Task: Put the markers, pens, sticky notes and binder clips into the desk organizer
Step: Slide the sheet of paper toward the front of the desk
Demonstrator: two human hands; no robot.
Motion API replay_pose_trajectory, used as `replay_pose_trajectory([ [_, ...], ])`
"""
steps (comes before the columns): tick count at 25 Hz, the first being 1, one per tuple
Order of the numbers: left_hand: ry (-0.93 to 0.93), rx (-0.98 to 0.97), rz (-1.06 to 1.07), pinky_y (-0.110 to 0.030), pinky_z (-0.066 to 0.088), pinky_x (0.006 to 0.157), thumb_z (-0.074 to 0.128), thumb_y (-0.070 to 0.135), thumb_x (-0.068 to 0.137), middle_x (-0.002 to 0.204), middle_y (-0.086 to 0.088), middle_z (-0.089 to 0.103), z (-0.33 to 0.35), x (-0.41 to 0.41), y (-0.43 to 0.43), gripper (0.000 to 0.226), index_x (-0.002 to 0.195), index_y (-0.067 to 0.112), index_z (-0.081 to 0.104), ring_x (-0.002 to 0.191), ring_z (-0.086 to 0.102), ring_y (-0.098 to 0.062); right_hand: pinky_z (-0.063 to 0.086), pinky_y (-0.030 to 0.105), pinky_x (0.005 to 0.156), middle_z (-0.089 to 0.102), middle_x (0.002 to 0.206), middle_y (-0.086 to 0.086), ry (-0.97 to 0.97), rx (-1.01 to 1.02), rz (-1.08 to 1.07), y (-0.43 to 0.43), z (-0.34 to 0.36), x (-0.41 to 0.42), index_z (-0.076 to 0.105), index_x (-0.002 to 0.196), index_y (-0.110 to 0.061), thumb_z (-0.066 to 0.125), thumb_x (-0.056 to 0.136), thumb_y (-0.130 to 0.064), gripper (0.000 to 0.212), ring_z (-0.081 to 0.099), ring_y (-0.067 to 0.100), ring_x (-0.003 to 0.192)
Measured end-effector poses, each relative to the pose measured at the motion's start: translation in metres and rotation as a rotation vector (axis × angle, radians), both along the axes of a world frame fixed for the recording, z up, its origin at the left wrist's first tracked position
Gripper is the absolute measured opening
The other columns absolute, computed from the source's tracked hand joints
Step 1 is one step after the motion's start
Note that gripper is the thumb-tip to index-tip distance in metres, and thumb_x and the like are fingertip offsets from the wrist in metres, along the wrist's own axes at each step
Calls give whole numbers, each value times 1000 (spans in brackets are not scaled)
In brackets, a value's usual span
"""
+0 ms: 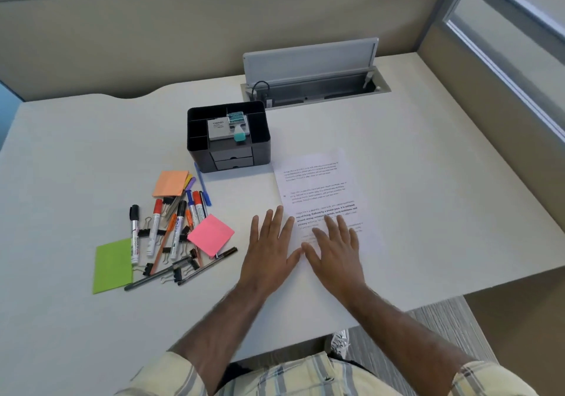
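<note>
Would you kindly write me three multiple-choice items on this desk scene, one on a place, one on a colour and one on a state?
1. Where does the square pink sticky-note pad lie?
A. inside the black plastic desk organizer
B. on the white desk, at the right edge of the pile of markers
C. on the printed sheet of white paper

2. What colour is the rectangular sticky-note pad at the left end of the pile?
A. green
B. blue
C. purple

3. What are the left hand and right hand doing?
A. each gripping a marker
B. lying flat and open, holding nothing
C. pulling out a drawer

Answers: 1 B, the pad rests on the desk beside the markers, outside the organizer. 2 A, it is bright green. 3 B, the fingers are spread, with the right hand on the paper.
</note>
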State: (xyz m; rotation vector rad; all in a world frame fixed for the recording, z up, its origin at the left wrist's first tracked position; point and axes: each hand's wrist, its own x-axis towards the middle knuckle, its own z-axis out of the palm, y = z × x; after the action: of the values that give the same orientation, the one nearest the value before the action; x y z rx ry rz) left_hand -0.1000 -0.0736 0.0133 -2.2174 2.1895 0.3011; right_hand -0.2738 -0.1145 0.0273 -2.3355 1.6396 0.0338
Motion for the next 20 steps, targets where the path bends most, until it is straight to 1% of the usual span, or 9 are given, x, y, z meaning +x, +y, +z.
replay_pose_trajectory([
  [1, -11, 21, -12, -53, -3, 125, 19, 67, 101, 170, -8, -2, -2, 1, -2, 76, 162, 21, 14, 157, -5, -27, -9, 46, 120, 12, 169, 5, 0, -27, 23, 0, 0, 0, 42, 149, -25, 29, 103, -59, 59, -6, 28, 156],
  [2, -15, 41, -21, -53, -5, 125, 16, 69, 99, 170, -8, -5, -4, 2, -3, 79, 162, 21, 9, 157, -8, -27, -11, 46, 119, 9, 169, 6, 8, -36, 35, -3, -1, -2, 39, 151, -24, 31, 103, -58, 59, -8, 28, 156],
  [4, 6, 76, -42, -52, -7, 124, 15, 72, 98, 169, -6, -11, -8, 2, 4, 83, 162, 22, 3, 156, -12, -27, -10, 49, 121, 1, 170, 7, 50, -15, 40, -10, -4, -12, 26, 158, -23, 30, 104, -57, 64, -13, 29, 155],
  [6, 25, 57, -77, -52, -7, 123, 19, 72, 97, 168, -7, -11, -9, -3, 18, 84, 162, 20, 6, 156, -11, -27, -9, 50, 123, -5, 170, 7, 80, 25, 33, -14, -8, -27, 15, 161, -25, 28, 103, -58, 68, -17, 28, 154],
  [9, 39, 17, -76, -52, -3, 122, 18, 71, 99, 170, -9, -7, -12, -7, 38, 81, 161, 19, 16, 156, -9, -27, -12, 46, 123, -13, 169, 3, 85, 73, 54, -6, -13, -42, 4, 161, -29, 20, 101, -63, 72, -21, 25, 153],
  [11, 49, -7, -36, -52, 0, 123, 15, 71, 99, 170, -8, -7, -13, -5, 42, 81, 161, 20, 14, 156, -9, -26, -14, 44, 122, -17, 168, 2, 92, 71, 91, 1, -16, -43, 0, 161, -31, 14, 98, -66, 74, -23, 23, 152],
  [14, 21, -3, -21, -52, -1, 123, 12, 71, 98, 170, -6, -8, -11, 1, 36, 81, 162, 22, 7, 156, -9, -27, -12, 44, 123, -16, 168, 1, 76, 75, 131, -2, -16, -35, 0, 161, -31, 20, 101, -66, 72, -22, 22, 152],
  [17, -30, 29, 5, -54, -2, 123, 13, 68, 98, 170, -6, 0, -8, 12, 29, 80, 162, 20, 11, 156, -4, -29, -6, 45, 125, -10, 169, 1, 5, 55, 108, -14, -9, -24, 6, 161, -31, 21, 100, -66, 71, -16, 21, 154],
  [20, -48, 36, 28, -55, -4, 123, 20, 64, 99, 170, -5, 3, -5, 22, 23, 78, 162, 18, 13, 156, -6, -29, -6, 47, 125, -7, 169, 1, -21, 59, 30, -26, -6, -29, 9, 161, -31, 23, 100, -66, 72, -14, 22, 155],
])
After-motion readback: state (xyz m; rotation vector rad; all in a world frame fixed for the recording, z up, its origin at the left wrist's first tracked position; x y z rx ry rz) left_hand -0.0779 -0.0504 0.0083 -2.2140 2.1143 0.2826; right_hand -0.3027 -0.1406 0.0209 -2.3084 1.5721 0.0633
